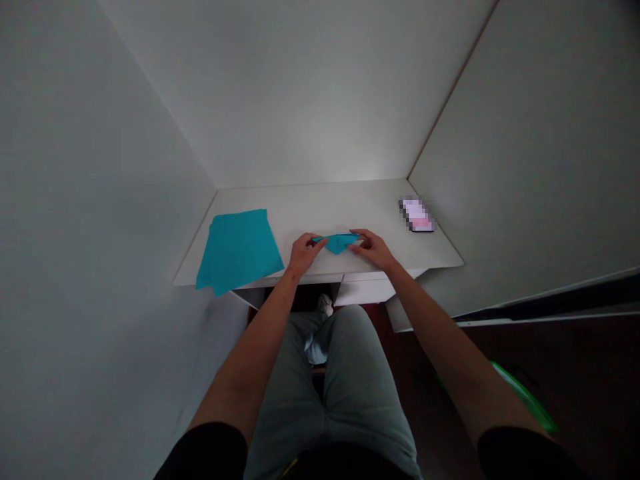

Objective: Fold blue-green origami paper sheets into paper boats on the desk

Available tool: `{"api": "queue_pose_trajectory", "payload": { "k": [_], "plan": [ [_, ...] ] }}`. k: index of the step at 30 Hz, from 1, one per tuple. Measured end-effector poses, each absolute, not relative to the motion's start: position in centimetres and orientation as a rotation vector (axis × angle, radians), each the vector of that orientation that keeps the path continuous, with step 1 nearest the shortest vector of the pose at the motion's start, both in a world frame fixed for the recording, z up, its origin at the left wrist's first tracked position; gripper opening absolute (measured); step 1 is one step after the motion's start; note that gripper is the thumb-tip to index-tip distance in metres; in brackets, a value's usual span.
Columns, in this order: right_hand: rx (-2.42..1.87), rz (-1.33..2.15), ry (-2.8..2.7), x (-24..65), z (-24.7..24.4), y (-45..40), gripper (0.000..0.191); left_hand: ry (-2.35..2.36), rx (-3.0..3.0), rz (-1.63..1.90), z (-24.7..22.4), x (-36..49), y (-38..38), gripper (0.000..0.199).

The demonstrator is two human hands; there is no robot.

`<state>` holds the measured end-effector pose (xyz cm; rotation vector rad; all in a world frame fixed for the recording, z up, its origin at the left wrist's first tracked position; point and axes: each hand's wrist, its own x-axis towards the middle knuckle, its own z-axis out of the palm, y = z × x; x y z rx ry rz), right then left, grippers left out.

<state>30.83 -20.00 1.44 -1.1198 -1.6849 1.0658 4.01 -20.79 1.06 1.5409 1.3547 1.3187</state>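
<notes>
Between my two hands is a small piece of folded blue paper [337, 244], wide along its top edge and coming to a point towards me. My left hand [305, 251] pinches its left corner between thumb and fingers. At the opposite end, my right hand [373, 249] grips the right corner, with the thumb below and the fingers along the top. Both hands are just above or on the white desk [320, 207]; whether the paper touches the surface I cannot tell. To the left lie flat blue sheets of paper [243, 250], overlapping and reaching past the front edge.
A phone [417, 215] with a blurred screen lies at the desk's right end. Walls enclose the desk at the back and both sides. Below the top is a white drawer [364, 289]. My legs are under the desk's front, and a green-edged object [525, 397] is low at right.
</notes>
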Motion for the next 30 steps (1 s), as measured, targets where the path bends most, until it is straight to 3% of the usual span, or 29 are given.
{"api": "queue_pose_trajectory", "payload": {
  "k": [2,7,14,18,22,30],
  "plan": [
    [-1.143,1.007,-1.665,30.7,1.5,-19.9,0.068,1.37,1.524,1.385,1.1,4.2,-20.9,0.028],
    [-1.235,0.914,-1.718,30.4,1.6,-20.0,0.042,1.39,1.567,1.347,1.1,4.5,-21.1,0.02],
    [-1.259,0.887,-1.726,29.5,1.3,-20.0,0.043,1.322,1.645,1.211,1.1,4.3,-21.3,0.018],
    [-1.154,0.862,-1.586,28.2,1.3,-19.4,0.067,1.322,1.642,1.199,1.1,4.2,-21.2,0.018],
    [-1.149,0.882,-1.639,27.7,1.1,-18.8,0.05,1.344,1.664,1.214,1.1,4.2,-21.1,0.02],
    [-1.103,0.894,-1.479,27.3,0.3,-18.6,0.052,1.313,1.636,1.218,1.0,4.4,-20.9,0.016]
  ]
}}
